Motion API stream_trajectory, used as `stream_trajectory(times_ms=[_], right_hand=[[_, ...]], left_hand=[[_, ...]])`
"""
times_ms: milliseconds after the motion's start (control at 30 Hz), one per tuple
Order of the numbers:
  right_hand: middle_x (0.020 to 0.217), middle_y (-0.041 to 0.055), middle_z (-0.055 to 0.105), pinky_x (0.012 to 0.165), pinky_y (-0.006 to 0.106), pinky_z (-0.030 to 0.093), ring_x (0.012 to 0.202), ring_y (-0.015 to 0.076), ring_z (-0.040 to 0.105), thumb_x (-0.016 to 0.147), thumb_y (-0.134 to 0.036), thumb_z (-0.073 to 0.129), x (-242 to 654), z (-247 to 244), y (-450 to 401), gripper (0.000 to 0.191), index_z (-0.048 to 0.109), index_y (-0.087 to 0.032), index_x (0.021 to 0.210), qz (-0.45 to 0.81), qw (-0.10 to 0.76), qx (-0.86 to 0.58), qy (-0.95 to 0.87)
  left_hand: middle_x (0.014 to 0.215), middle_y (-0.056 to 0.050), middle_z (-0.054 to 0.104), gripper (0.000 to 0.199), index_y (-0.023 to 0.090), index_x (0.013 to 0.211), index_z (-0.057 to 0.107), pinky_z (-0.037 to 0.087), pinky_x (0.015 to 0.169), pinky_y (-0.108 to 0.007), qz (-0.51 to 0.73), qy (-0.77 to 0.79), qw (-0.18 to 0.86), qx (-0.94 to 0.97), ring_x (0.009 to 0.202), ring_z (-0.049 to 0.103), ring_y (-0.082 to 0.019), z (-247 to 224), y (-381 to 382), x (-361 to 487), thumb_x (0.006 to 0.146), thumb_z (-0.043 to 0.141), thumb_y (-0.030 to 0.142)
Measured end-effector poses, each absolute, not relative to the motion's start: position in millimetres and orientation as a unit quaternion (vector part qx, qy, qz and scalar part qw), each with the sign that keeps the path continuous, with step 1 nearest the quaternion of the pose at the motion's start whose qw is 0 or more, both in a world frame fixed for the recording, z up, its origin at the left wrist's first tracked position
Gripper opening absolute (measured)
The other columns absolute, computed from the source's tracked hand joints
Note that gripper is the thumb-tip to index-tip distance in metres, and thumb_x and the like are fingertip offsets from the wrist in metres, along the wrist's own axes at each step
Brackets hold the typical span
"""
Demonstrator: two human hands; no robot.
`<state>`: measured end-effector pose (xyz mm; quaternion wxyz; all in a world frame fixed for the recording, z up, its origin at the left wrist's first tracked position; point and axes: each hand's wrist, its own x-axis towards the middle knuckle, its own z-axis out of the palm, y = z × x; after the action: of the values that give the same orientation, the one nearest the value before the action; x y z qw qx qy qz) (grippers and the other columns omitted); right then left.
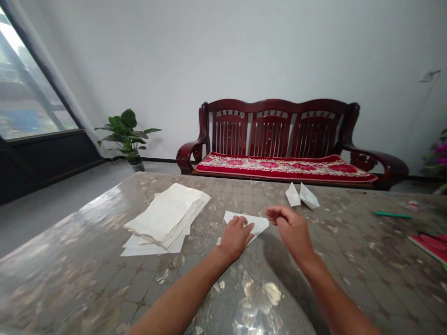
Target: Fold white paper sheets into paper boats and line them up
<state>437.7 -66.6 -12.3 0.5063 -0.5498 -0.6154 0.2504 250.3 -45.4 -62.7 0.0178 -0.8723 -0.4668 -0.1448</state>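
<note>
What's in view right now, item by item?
Table: 1, grey patterned, under everything
Paper stack: 1, white, on table left of hands
Sheet: 1, white, under left hand
Paper boats: 2, white, on table beyond right hand
Pen: 1, green, on table at right
Book: 1, red, at table's right edge
Bench: 1, dark red wood, by far wall
Cushion: 1, red, on bench
Plant: 1, green, left of bench
Window: 1, far left
Left hand: 1, on sheet
Right hand: 1, raised, empty, right of sheet
</note>
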Motion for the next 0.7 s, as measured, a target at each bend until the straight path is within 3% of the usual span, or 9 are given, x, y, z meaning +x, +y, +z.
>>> stream_trajectory(times_ms=[133,267,700], right_hand=[[0.113,0.0086,0.067,0.093,0.029,0.043,0.104,0.0198,0.06,0.077,-0.005,0.044,457,-43,-42,0.044,0.069,-0.018,0.111,0.165,0.329,-0.656,-0.659],[0.104,0.0073,0.066,0.085,0.025,0.041,0.096,0.0179,0.059,0.078,-0.011,0.048,463,-58,-34,0.036,0.07,-0.019,0.106,0.134,0.224,-0.672,-0.693],[0.095,0.0031,0.065,0.074,0.026,0.036,0.094,0.0178,0.055,0.087,-0.023,0.053,441,-54,-42,0.014,0.067,-0.022,0.087,0.105,0.241,-0.693,-0.671]], left_hand=[[0.13,-0.008,0.053,0.035,0.027,0.125,0.059,0.043,0.1,-0.041,-0.148,-0.473,-0.006,-0.868,0.116,0.049,-0.026,-64,-53,250,0.09,0.059,0.032],[0.129,-0.007,0.052,0.033,0.028,0.124,0.058,0.045,0.097,-0.04,-0.148,-0.484,-0.027,-0.862,0.115,0.05,-0.025,-66,-59,251,0.091,0.059,0.033],[0.114,-0.006,0.058,0.026,0.025,0.118,0.058,0.046,0.092,-0.039,-0.128,-0.483,0.0,-0.866,0.106,0.052,-0.024,-60,-62,255,0.092,0.056,0.028]])
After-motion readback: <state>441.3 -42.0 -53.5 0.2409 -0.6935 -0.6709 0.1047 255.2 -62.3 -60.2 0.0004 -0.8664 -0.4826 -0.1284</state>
